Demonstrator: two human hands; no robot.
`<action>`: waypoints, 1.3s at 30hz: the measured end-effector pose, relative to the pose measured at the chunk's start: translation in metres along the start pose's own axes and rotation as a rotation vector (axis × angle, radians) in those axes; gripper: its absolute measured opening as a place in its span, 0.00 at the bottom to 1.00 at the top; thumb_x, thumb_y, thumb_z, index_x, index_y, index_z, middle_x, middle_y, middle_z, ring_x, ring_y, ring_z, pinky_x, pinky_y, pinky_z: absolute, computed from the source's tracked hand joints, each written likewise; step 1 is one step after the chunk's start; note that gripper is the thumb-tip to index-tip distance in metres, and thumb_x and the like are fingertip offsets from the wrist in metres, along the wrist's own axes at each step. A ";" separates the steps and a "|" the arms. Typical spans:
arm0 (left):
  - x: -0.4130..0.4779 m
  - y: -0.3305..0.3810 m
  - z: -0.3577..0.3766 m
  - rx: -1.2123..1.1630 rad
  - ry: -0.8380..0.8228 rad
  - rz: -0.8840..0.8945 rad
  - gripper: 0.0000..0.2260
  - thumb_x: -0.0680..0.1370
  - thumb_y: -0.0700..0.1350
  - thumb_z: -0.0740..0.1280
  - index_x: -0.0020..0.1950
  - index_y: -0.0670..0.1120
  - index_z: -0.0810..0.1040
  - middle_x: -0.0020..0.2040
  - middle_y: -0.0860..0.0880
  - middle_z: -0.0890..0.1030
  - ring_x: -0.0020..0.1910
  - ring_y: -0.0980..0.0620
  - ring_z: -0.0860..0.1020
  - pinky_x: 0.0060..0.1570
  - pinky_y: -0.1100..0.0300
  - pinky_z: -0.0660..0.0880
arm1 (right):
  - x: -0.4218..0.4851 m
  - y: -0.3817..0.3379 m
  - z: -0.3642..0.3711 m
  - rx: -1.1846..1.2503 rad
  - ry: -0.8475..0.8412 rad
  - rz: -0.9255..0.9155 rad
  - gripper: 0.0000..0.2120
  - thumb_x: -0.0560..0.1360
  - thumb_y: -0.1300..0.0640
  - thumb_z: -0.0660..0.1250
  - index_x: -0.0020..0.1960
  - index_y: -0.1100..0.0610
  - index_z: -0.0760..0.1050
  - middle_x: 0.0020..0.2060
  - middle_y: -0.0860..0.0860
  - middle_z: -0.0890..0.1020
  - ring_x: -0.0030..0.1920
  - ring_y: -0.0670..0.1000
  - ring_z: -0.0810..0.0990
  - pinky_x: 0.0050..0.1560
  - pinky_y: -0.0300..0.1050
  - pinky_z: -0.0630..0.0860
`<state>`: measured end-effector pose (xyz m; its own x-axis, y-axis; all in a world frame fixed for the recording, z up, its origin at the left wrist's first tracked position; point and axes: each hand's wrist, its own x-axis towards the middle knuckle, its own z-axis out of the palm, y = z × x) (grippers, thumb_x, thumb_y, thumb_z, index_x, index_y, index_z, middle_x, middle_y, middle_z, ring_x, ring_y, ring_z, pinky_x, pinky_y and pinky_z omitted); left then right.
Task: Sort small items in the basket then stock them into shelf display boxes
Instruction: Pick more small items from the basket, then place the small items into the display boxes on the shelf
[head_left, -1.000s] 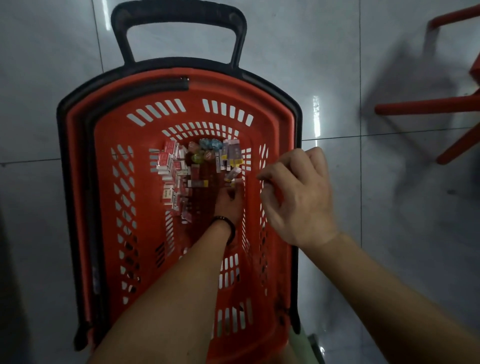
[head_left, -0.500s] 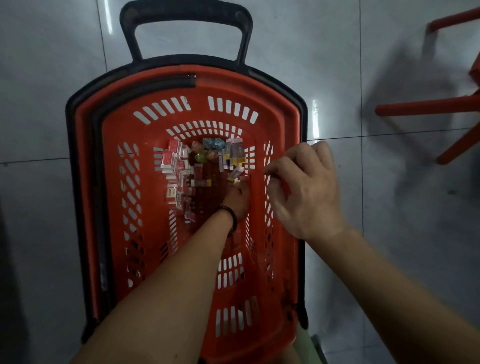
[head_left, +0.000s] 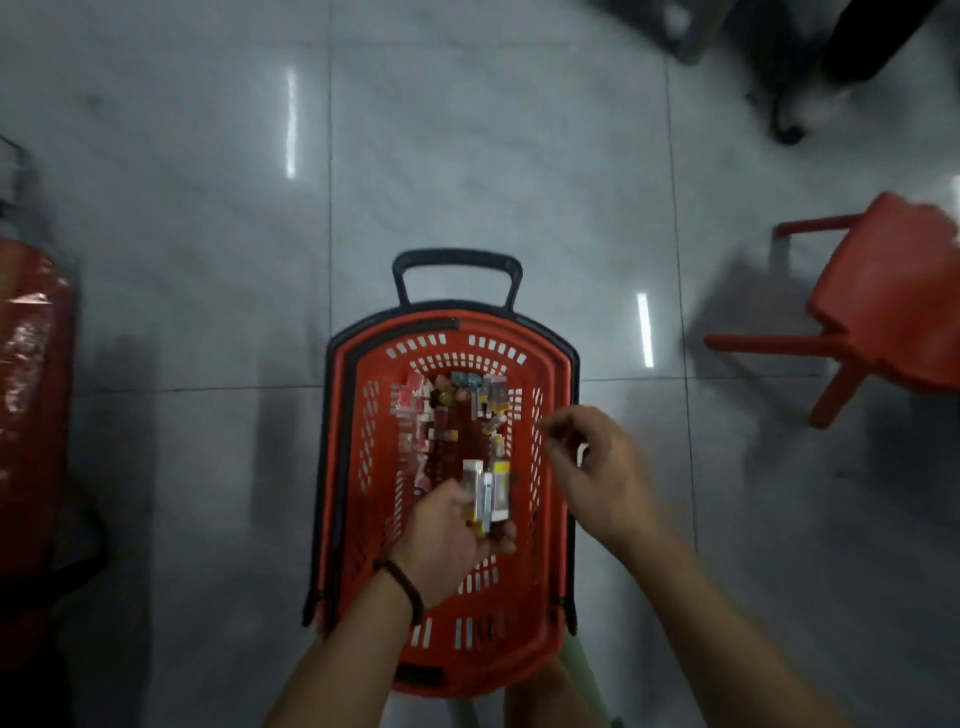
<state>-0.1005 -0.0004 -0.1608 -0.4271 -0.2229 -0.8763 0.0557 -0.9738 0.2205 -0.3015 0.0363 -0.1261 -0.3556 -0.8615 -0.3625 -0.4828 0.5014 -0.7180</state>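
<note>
A red plastic basket (head_left: 549, 400) with a black handle stands on the tiled floor. Small packaged items (head_left: 439, 410) lie heaped at the far end of its bottom. Above the basket's middle, my left hand (head_left: 449, 540) grips several small boxes (head_left: 487, 493), white, grey and yellow. A dark band circles that wrist. My right hand (head_left: 597, 473) hovers over the basket's right rim with its fingers loosely curled. Whether it holds anything is blurred.
A red plastic chair (head_left: 883, 306) stands at the right. Another red object (head_left: 31, 395) with shiny wrapping sits at the left edge. Dark furniture legs (head_left: 784, 78) stand at the top right. Grey floor tiles surround the basket.
My left hand has come up from the basket's bottom with several small boxes in it. The view has pulled back and up, so the basket looks smaller. My right hand stays by the right rim.
</note>
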 end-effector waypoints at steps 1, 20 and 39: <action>-0.031 0.011 0.011 -0.011 -0.024 0.035 0.16 0.79 0.43 0.63 0.63 0.38 0.79 0.52 0.38 0.80 0.45 0.40 0.80 0.47 0.45 0.78 | -0.010 -0.023 -0.011 0.071 -0.033 0.033 0.11 0.80 0.62 0.71 0.52 0.44 0.80 0.46 0.38 0.82 0.48 0.42 0.81 0.47 0.37 0.78; -0.560 0.069 0.019 -0.067 0.109 0.587 0.11 0.86 0.37 0.61 0.66 0.37 0.76 0.56 0.34 0.85 0.50 0.36 0.84 0.45 0.50 0.83 | -0.268 -0.461 -0.095 0.439 -0.269 -0.239 0.02 0.79 0.62 0.75 0.48 0.57 0.86 0.40 0.51 0.87 0.39 0.49 0.84 0.41 0.40 0.79; -0.872 0.013 -0.266 -0.147 0.616 1.143 0.11 0.84 0.48 0.67 0.48 0.43 0.83 0.37 0.45 0.81 0.34 0.47 0.73 0.36 0.52 0.69 | -0.498 -0.757 0.139 0.286 -0.698 -0.710 0.09 0.76 0.63 0.78 0.52 0.51 0.88 0.43 0.53 0.88 0.43 0.56 0.87 0.46 0.57 0.85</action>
<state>0.5128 0.1693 0.4921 0.4060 -0.8682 -0.2853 0.2241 -0.2080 0.9521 0.3523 0.0747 0.5156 0.5240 -0.8517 0.0013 -0.1593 -0.0995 -0.9822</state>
